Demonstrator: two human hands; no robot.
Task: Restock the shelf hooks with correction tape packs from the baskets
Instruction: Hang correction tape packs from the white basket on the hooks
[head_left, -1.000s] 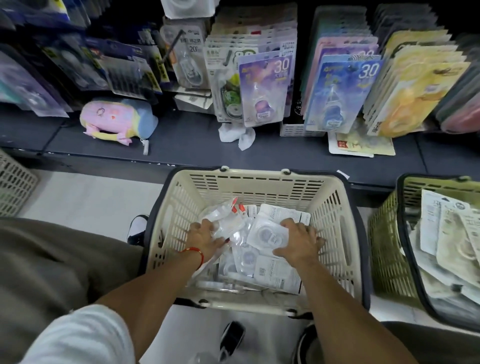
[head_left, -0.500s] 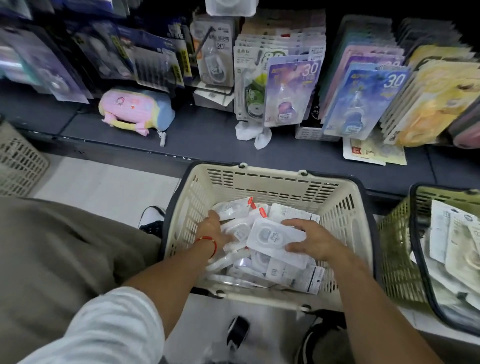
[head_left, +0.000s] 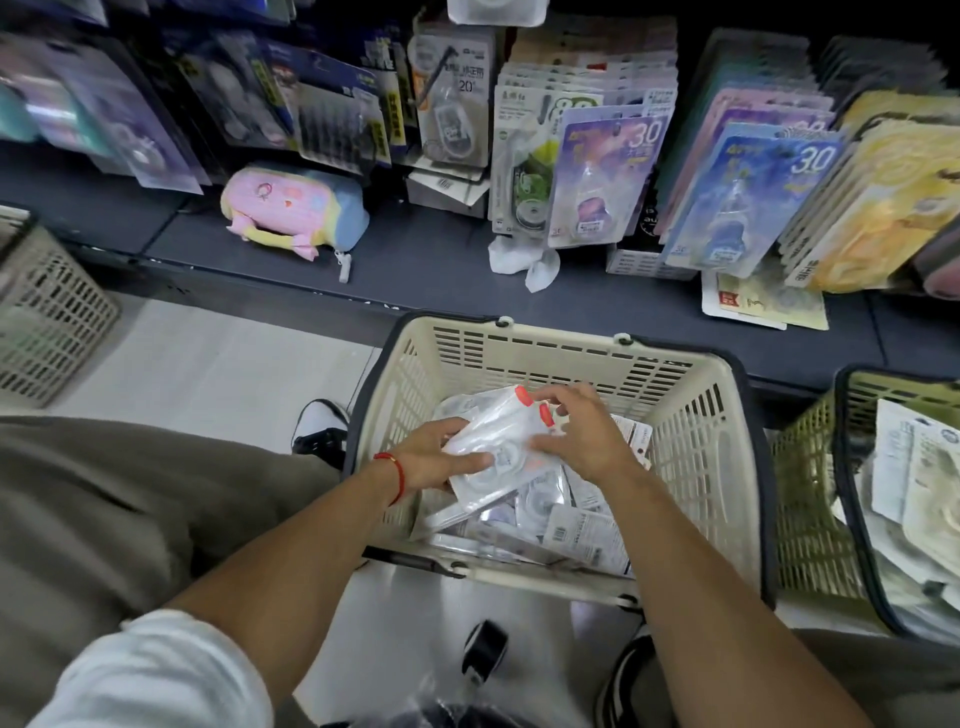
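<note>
since the frame before, the two hands had drawn together and lifted a small bundle of clear plastic correction tape packs (head_left: 498, 441) with red-orange tabs above the heap. the left hand (head_left: 436, 457) gripped the bundle's near edge, thumb on top; the right hand (head_left: 582, 436) pinched its far side. below them the cream slotted plastic basket (head_left: 696, 436) held more glossy flat packs. beside it, a green mesh basket (head_left: 810, 519) held pale card-backed packs. a pink plush pouch (head_left: 291, 208) lay on the dark shelf (head_left: 415, 265).

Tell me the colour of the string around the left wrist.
Red. The string shows best in the head view, just behind the left hand.
</note>
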